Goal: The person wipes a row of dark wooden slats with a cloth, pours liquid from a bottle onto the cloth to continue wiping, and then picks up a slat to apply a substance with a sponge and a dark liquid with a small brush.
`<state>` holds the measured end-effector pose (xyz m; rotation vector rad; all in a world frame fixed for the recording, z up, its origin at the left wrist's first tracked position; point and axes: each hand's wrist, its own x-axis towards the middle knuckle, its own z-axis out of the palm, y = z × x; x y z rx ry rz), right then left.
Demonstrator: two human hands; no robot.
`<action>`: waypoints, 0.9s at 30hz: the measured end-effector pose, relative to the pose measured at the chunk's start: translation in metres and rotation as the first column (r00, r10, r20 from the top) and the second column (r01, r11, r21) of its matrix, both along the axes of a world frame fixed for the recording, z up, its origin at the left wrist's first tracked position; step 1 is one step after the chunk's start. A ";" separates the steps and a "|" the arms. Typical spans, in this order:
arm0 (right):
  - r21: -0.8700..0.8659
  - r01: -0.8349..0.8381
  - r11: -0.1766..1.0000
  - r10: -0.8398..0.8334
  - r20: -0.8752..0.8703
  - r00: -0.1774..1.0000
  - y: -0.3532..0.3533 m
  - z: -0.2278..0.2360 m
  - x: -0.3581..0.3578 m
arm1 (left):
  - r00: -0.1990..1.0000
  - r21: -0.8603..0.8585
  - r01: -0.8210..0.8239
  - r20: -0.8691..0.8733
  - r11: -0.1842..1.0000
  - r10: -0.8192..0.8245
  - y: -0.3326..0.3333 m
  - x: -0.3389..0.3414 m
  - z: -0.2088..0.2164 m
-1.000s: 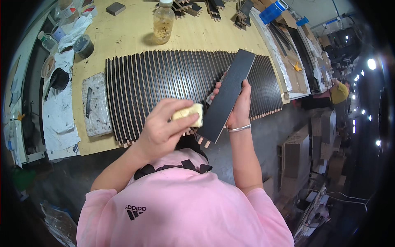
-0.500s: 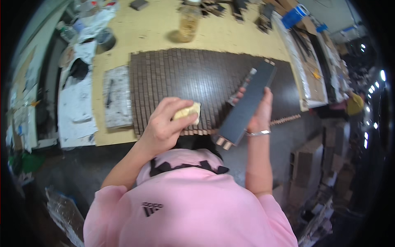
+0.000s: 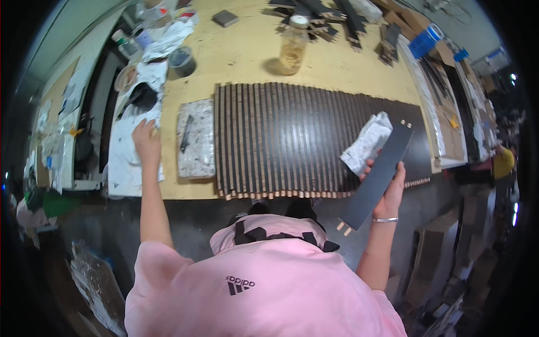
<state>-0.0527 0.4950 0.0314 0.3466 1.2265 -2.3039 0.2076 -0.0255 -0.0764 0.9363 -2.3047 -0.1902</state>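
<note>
My right hand (image 3: 391,194) grips a dark, flat wooden slat (image 3: 380,174), tilted, with pale dowel pegs at both ends. Against its fingertips is a crumpled white cloth (image 3: 368,143); whether they pinch it too, I cannot tell. Over white paper (image 3: 126,168) at the table's left, my left hand (image 3: 147,137) is closed, its fingers curled around a pale yellow sponge that is mostly hidden. Just beyond that hand stands a black cup (image 3: 144,96). Between my arms, many dark slats (image 3: 292,140) lie side by side in a wide row, peg ends toward me.
A paint-smeared white board (image 3: 196,137) lies left of the slats. Beyond them stands a jar of yellowish liquid (image 3: 293,48), with a dark tub (image 3: 182,62) to the left. Loose dark pieces (image 3: 314,14) are piled at the back. A blue bottle (image 3: 425,40) rests at far right.
My left hand has moved from the near edge of the slats leftward to the white paper. The slat in my right hand has turned more upright, and more of the white cloth shows.
</note>
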 end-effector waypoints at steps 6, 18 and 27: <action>-0.060 0.109 0.992 -0.114 -0.077 0.991 0.018 -0.003 -0.001 | 0.888 0.328 0.437 -0.302 0.837 -0.345 0.123 -0.118 0.062; -0.175 0.161 0.971 -0.162 0.007 0.987 0.070 0.004 -0.019 | 0.340 0.199 0.917 0.060 0.345 -0.939 0.394 -0.329 0.049; -0.184 0.228 0.956 -0.228 0.020 0.973 0.104 -0.009 -0.052 | 0.239 0.433 0.901 -0.472 0.013 -0.849 0.408 -0.326 0.092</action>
